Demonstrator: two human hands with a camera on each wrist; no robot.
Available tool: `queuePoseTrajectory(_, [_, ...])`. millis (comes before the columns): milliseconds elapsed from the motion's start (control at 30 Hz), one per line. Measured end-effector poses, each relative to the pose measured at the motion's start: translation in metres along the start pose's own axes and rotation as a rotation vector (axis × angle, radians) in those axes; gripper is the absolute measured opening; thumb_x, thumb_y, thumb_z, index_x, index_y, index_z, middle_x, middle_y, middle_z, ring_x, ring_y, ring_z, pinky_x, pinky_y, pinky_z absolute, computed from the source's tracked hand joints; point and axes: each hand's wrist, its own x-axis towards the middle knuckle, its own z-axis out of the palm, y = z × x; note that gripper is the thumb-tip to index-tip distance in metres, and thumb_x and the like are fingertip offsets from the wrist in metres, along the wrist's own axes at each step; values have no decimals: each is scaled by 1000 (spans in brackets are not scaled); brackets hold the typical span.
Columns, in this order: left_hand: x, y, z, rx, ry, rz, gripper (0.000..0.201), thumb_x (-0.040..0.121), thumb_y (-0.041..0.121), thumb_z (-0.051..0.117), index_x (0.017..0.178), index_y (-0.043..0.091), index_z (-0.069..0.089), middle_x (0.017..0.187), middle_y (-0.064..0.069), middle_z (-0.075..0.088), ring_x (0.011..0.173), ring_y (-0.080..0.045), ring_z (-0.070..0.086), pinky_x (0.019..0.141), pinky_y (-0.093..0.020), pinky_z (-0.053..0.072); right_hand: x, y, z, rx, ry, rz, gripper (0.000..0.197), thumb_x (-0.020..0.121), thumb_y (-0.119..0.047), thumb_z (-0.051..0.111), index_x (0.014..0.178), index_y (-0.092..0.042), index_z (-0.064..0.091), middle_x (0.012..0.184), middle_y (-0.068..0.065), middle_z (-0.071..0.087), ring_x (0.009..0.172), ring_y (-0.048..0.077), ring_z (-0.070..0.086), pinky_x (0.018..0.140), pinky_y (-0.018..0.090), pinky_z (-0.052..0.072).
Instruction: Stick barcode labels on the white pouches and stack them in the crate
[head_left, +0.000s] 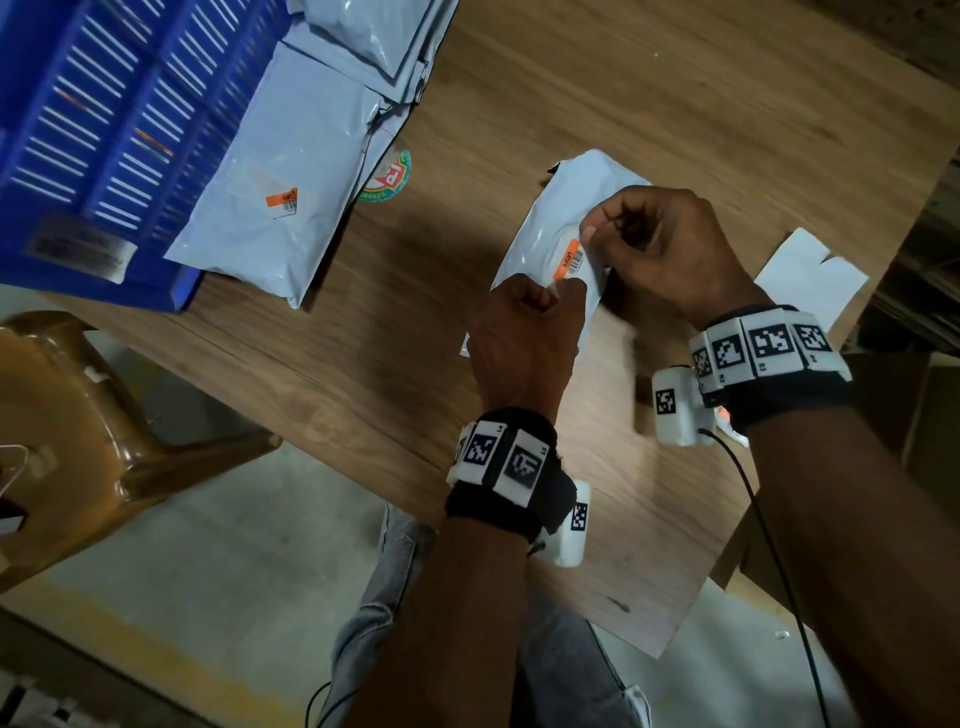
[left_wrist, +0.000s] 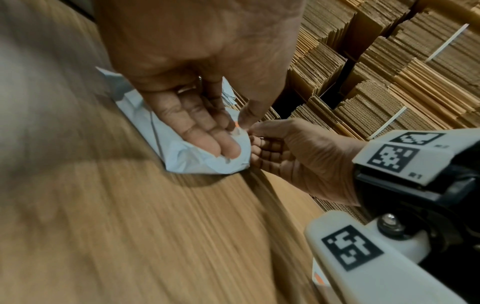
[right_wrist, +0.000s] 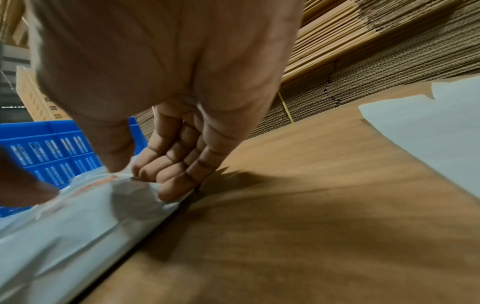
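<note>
Pouch (head_left: 561, 218) | lies on the table (head_left: 675, 104) under your hands | left hand (head_left: 524, 332) and right hand (head_left: 660, 244) pinch the label (head_left: 571, 260) ends | soft, slippery, light: lift by an edge.

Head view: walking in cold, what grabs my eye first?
Two hands, left hand and right hand, meet at mid-table over a white pouch, both pinching an orange barcode label onto it. At far left, a bright blue crate stands beside a pouch pile, its top one already labelled.
</note>
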Motion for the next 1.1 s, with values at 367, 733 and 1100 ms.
queuePoseTrajectory(367, [-2, 2, 0, -5, 12, -15, 38, 83, 48, 61, 58, 19, 56, 57, 3, 67, 58, -16, 71, 66, -41, 60, 1, -5, 2, 1, 11, 40, 15, 88, -32, 78, 90, -17, 76, 87, -1, 76, 81, 14, 72, 80, 27, 59])
queuePoseTrajectory(733, [-4, 6, -3, 12, 33, 18, 44, 90, 40, 52, 54, 15, 53, 54, -2, 66, 54, -20, 69, 54, -44, 58, -3, 0, -2, -5, -18, 14, 8, 94, -16, 68, 97, -16, 75, 92, -3, 75, 86, 9, 71, 86, 26, 58])
queuePoseTrajectory(1100, [-8, 13, -9, -41, -49, -39, 38, 85, 33, 69, 54, 15, 57, 51, -2, 65, 47, -13, 68, 54, -37, 60, -4, 1, -2, 26, -30, 28, 13, 93, -11, 65, 100, -15, 75, 97, 4, 75, 91, 15, 71, 88, 29, 58])
